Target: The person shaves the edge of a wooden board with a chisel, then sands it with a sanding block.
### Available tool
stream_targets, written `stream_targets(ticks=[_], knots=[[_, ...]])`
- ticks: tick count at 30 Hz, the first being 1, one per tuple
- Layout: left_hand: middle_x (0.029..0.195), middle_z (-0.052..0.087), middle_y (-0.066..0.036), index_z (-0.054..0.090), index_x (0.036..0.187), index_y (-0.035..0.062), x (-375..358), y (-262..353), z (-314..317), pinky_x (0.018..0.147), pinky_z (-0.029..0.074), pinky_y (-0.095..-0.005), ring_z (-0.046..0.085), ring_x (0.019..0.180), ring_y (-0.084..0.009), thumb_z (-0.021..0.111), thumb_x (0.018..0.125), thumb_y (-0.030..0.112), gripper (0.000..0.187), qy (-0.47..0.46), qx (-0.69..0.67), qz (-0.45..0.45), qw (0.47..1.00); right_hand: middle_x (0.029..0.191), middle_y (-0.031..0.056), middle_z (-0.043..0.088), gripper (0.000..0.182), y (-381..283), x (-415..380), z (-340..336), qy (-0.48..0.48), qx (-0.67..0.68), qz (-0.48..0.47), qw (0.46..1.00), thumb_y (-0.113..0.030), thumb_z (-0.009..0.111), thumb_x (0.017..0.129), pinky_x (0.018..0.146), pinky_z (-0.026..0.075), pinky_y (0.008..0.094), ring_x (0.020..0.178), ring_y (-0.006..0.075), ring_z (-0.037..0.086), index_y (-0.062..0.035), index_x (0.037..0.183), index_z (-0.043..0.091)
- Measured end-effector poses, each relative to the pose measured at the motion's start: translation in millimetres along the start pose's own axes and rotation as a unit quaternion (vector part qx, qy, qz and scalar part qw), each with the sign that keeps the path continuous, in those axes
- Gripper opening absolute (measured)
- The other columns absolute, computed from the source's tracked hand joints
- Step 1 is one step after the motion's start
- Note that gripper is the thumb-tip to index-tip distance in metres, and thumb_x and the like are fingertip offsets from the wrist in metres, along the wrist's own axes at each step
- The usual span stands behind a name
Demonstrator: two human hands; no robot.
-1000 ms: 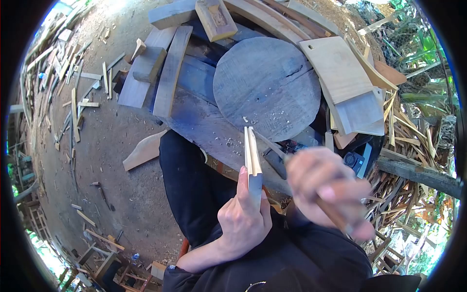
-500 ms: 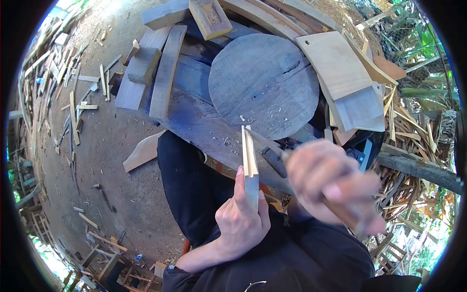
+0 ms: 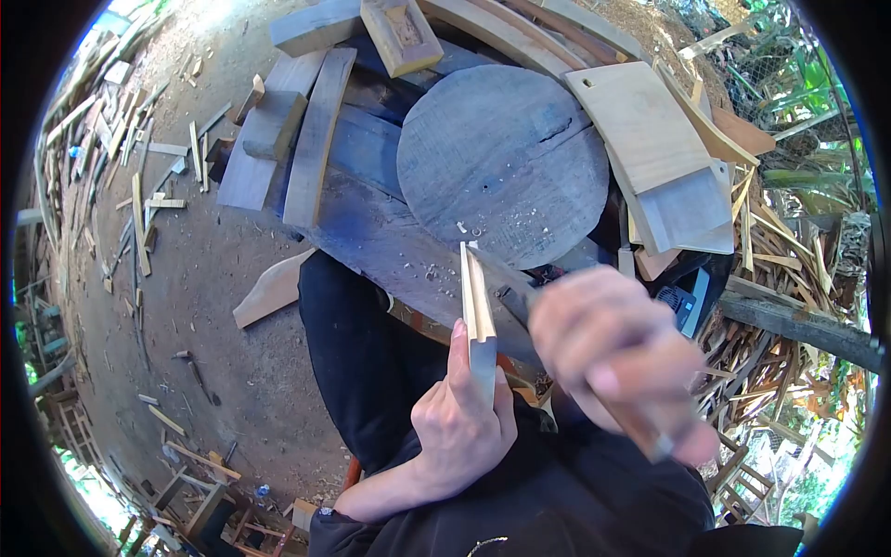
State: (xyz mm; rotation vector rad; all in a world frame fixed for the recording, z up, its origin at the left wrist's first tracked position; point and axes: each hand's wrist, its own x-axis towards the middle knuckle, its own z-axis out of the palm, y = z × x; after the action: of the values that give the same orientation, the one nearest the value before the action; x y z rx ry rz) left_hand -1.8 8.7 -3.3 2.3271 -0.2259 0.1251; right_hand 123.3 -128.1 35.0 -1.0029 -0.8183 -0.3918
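Observation:
My left hand (image 3: 460,418) grips the lower end of a narrow piece of wood (image 3: 476,302), with a finger laid along its side. This piece stands out from my lap toward the bench and has a groove cut along its face. In my right hand (image 3: 617,348), blurred by motion, is a knife-like tool (image 3: 512,280) with a wooden handle. Its narrow blade points up and left, the tip right at the far end of the grooved piece. Small pale shavings lie around that end.
A round wooden slab (image 3: 506,162) lies on the dark bench (image 3: 371,227). Wooden boards (image 3: 645,125) and blocks (image 3: 278,125) surround it. A curved wooden offcut (image 3: 269,290) is on the ground by my leg. Scrap wood (image 3: 770,334) is piled at the right.
My right hand has shifted slightly left and down with the tool, and its blade lies closer along the wood. My left hand and the grooved piece have barely moved.

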Motion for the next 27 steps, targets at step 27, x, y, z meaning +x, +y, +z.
stream_targets(ticks=[27], knots=[[0.14,0.06,-0.045,0.033,0.15,-0.0198,-2.9,-6.4,0.8,0.053,0.056,-0.0345,0.073,0.06,-0.0291,0.075,0.084,0.0,0.081,0.007,-0.01,0.003,1.0,0.063,0.0117,0.059,0.06,6.6,24.2,-26.5,-0.093,0.196,0.013,0.976,-0.055,0.054,0.113,0.04,0.045,0.0334,0.041,0.0197,0.051,0.0,0.089,0.06]])
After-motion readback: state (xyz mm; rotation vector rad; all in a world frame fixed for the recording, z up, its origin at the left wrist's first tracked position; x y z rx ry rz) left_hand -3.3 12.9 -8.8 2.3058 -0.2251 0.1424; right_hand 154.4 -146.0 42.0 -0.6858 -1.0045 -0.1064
